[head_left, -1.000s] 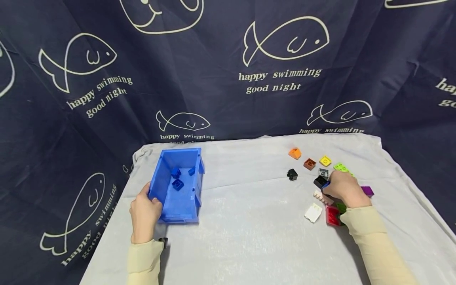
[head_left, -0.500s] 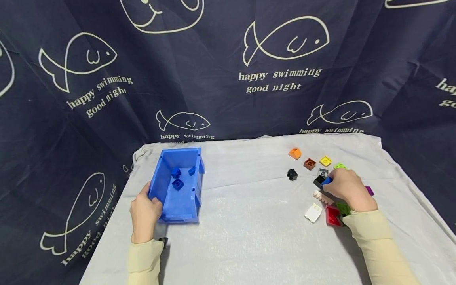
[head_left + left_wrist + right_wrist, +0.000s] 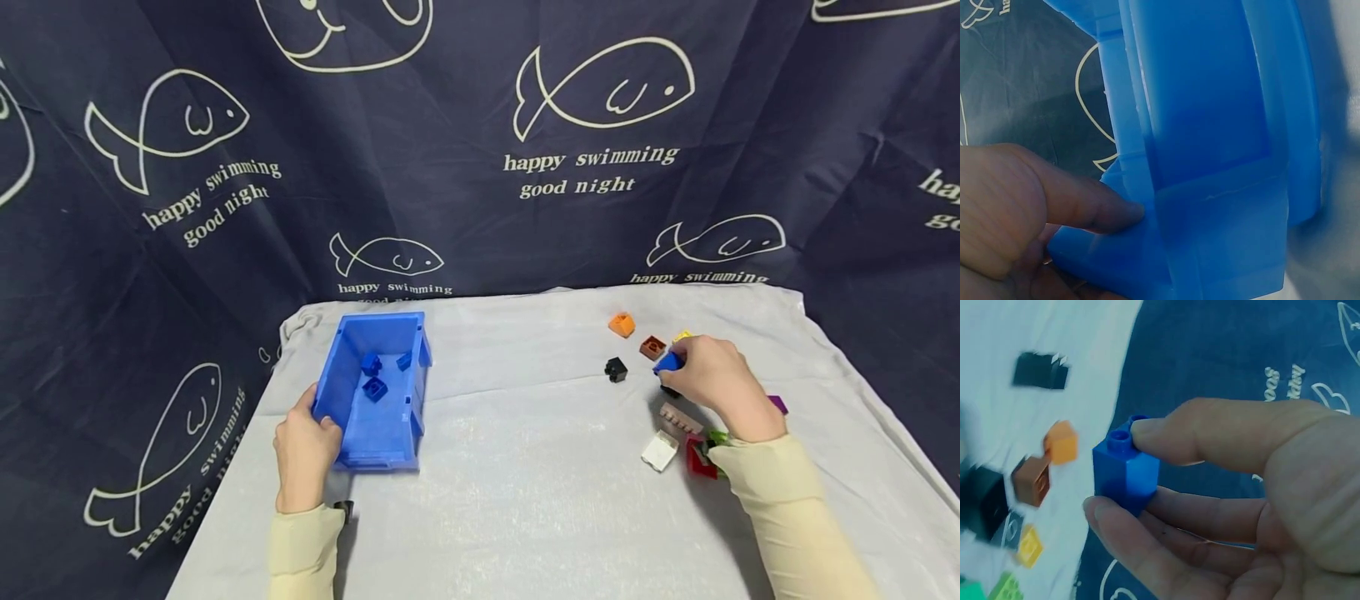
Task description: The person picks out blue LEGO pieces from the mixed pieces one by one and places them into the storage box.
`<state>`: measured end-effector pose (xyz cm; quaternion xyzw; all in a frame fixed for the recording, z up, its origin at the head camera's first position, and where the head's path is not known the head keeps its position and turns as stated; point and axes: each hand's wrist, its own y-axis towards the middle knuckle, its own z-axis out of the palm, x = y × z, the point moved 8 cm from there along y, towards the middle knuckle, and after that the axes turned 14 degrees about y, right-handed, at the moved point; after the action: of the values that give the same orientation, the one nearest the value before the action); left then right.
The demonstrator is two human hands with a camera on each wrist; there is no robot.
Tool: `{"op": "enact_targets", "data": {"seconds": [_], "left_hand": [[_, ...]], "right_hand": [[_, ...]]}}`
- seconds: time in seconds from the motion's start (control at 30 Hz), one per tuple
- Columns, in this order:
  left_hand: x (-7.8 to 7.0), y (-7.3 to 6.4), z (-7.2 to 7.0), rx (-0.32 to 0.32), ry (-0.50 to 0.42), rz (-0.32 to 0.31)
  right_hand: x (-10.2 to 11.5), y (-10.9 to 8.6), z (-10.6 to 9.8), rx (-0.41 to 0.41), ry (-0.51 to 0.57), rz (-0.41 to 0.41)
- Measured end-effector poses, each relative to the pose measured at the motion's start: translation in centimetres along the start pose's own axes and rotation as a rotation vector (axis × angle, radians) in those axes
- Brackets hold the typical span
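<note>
My right hand [image 3: 716,383] pinches a blue toy brick [image 3: 1124,469] between thumb and fingers, raised over the loose bricks at the right of the table. Two studs show on the brick's top in the right wrist view. At the left, my left hand [image 3: 306,450] grips the near left side of a blue plastic bin [image 3: 414,454]. In the left wrist view the thumb [image 3: 1116,212] presses on the bin's wall, with other fingers partly hidden below it. Several blue bricks [image 3: 375,388] lie on the bin's floor.
Around my right hand lie an orange brick [image 3: 622,325], a brown one [image 3: 652,347], a black one [image 3: 616,369], a pale pink one [image 3: 681,418], a white one [image 3: 660,451], a red one [image 3: 699,458] and a purple one [image 3: 777,403]. A dark fish-print curtain [image 3: 480,150] hangs behind the table.
My right hand has lifted the blue brick from beside the black one and moved it slightly left and up. The left hand and the bin have stayed put.
</note>
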<state>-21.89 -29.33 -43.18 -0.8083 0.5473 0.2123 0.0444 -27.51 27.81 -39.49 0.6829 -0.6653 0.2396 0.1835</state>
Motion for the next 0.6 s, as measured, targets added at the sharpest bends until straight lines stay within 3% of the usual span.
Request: {"op": "enact_targets", "data": {"seconds": [0.6], "left_hand": [[0.0, 0.2, 0.1, 0.003, -0.010, 0.011]], "right_hand": [[8.6, 1.5, 0.6, -0.083, 0.069, -0.159]]}}
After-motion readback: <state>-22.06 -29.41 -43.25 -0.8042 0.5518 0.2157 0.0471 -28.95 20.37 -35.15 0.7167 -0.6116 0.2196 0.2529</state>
